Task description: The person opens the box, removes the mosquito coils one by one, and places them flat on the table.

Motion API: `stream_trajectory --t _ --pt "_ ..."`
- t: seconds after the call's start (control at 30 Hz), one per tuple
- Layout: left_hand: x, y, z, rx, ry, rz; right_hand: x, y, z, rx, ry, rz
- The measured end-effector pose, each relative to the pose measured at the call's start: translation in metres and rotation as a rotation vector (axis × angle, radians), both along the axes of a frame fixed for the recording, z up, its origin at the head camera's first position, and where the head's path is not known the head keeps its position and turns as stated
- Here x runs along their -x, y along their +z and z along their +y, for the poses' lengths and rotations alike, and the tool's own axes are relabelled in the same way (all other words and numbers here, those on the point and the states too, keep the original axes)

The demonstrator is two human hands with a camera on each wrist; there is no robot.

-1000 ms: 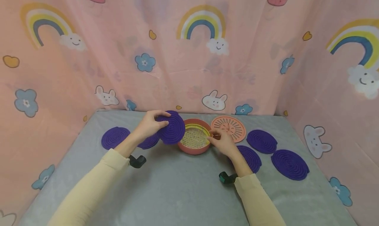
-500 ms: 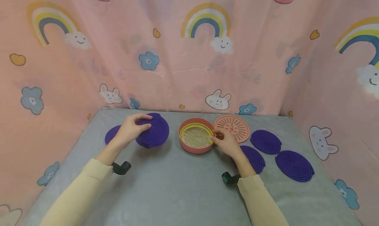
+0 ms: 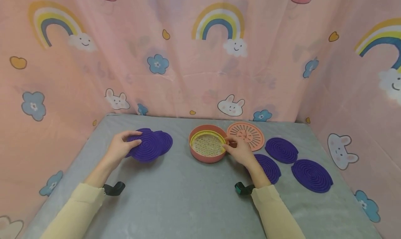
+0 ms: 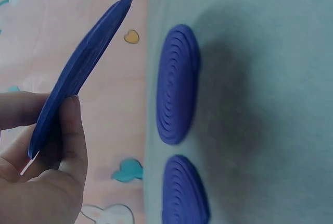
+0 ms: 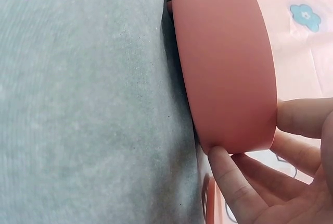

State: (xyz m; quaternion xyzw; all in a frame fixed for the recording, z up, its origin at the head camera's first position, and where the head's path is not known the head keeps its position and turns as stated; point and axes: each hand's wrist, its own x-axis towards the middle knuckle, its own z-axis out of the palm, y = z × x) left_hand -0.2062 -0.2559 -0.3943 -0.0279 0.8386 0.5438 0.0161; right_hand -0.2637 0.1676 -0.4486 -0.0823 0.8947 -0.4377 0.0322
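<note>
My left hand (image 3: 120, 146) pinches a purple mosquito coil (image 3: 145, 146) between thumb and fingers, tilted above the cloth. In the left wrist view this coil (image 4: 86, 57) stands almost edge-on, and two more coils lie on the cloth beyond it. One of those, a flat coil (image 3: 166, 141), shows partly behind the held one; the other is mostly hidden. My right hand (image 3: 239, 152) grips the side of a round terracotta mosquito coil holder (image 3: 205, 159), thumb at the rim and fingers on the outer wall. Inside the holder sits a yellow ring (image 3: 193, 141) around a mesh.
Right behind my right hand lies the slotted salmon lid (image 3: 245, 134). To the right are more purple coils, a far coil (image 3: 281, 150), a near coil (image 3: 312, 175) and a partly covered coil (image 3: 266, 169). A pink printed curtain (image 3: 200, 86) encloses the grey cloth (image 3: 175, 197).
My left hand has carried the coil leftward and lower, away from the holder and over the coils on the left. The right hand keeps its grip on the holder. The head view shifted slightly.
</note>
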Motion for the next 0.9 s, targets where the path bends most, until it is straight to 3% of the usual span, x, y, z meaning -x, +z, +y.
stream_trajectory --t 0.33,0.6,0.9 --pt "-0.017 -0.025 -0.022 -0.012 0.045 -0.100 0.002 0.000 -0.001 -0.007 0.002 0.002" --pt "-0.029 -0.041 -0.030 0.007 0.077 -0.113 0.002 0.000 0.001 -0.023 0.004 0.016" --pt "-0.037 -0.057 -0.033 0.060 0.043 -0.110 0.001 -0.002 0.000 -0.015 -0.008 0.000"
